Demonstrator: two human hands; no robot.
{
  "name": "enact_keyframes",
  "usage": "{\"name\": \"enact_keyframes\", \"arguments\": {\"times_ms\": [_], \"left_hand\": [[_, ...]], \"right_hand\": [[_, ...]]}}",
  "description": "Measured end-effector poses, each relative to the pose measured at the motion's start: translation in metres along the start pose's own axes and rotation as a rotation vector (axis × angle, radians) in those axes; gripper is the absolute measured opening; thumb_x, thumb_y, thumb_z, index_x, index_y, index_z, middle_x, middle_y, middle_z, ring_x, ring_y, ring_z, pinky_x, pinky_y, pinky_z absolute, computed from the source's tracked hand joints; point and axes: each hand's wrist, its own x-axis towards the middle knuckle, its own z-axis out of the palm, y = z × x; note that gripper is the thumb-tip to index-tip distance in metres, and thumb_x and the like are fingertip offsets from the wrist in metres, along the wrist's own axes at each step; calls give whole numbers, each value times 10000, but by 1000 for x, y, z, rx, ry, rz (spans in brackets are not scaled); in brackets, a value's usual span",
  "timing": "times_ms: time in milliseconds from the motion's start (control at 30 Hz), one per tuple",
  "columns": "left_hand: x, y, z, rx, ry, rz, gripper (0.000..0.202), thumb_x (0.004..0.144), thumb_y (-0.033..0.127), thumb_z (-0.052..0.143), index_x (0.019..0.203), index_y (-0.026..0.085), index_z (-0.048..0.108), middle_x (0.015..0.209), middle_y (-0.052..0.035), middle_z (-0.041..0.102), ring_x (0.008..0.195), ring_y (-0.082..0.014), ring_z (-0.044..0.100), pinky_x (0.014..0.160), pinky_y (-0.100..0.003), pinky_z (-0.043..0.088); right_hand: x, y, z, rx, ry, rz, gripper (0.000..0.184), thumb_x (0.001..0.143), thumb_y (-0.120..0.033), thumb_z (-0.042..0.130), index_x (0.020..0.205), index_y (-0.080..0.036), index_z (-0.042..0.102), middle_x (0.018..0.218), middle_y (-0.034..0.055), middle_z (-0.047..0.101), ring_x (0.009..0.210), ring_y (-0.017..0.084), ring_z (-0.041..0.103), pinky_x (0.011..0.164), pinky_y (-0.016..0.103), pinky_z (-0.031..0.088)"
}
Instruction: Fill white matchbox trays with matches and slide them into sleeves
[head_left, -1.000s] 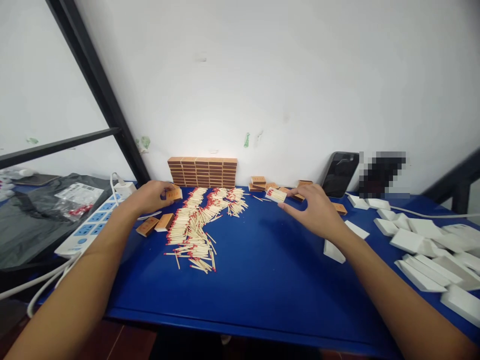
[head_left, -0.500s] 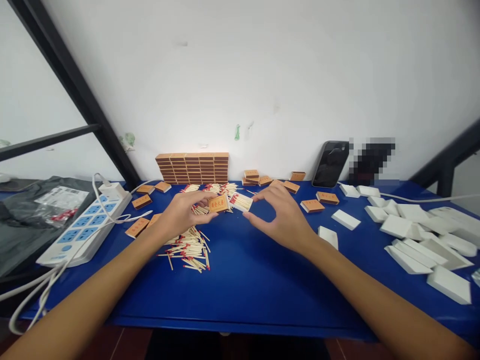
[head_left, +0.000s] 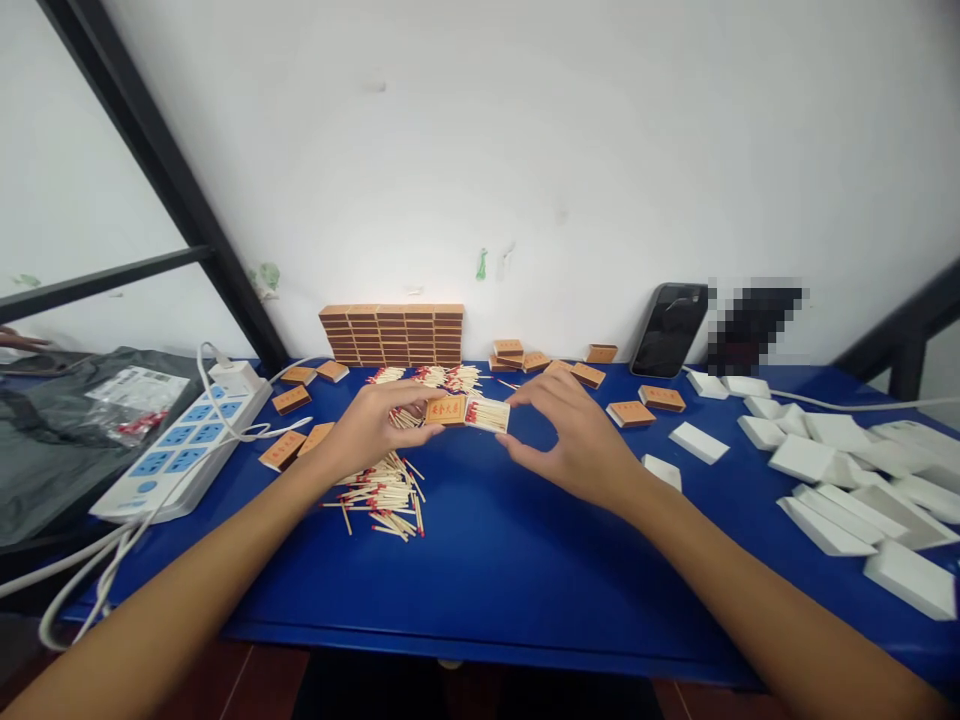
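My left hand (head_left: 373, 425) is closed on an orange matchbox sleeve (head_left: 446, 411) with red lettering, pinched between thumb and fingers. Facing its right end is a white matchbox tray (head_left: 487, 415) full of red-tipped matches. Thumb and fingers of my right hand (head_left: 576, 432) grip that tray by its right end. Tray and sleeve are in line and meet end to end; how far the tray sits inside I cannot tell. Below my left hand lies a heap of loose matches (head_left: 390, 497) on the blue table (head_left: 480, 570), with more matches behind the hand.
A neat stack of matchboxes (head_left: 394, 337) stands against the wall. Single matchboxes (head_left: 630, 413) lie to both sides. At right are many empty white trays (head_left: 825, 460) and a leaning phone (head_left: 670, 330). A power strip (head_left: 180, 440) with cables and a dark plastic bag (head_left: 52, 440) lie left.
The tray in my right hand has levelled out from a tilt and now lines up with the sleeve's end. The whole view has shifted slightly.
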Motion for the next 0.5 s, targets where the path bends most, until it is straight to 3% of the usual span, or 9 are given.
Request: {"name": "enact_keyframes", "arguments": {"times_ms": [333, 500], "left_hand": [[-2, 0, 4, -25, -60, -3, 407, 964, 406, 807, 1333, 238, 774, 1259, -74, 815, 1102, -239, 779, 977, -350, 629], [-1, 4, 1, -103, -54, -91, 412, 947, 362, 831, 1332, 224, 781, 1141, -60, 843, 939, -198, 790, 900, -304, 644]], "right_hand": [[-4, 2, -3, 10, -95, 3, 194, 953, -297, 754, 1079, -241, 618, 1056, 97, 695, 1017, 305, 620, 909, 496, 541], [-4, 2, -6, 77, -86, 31, 218, 957, -280, 768, 1113, -241, 621, 1082, 80, 696, 1035, 289, 618, 922, 472, 532]]}}
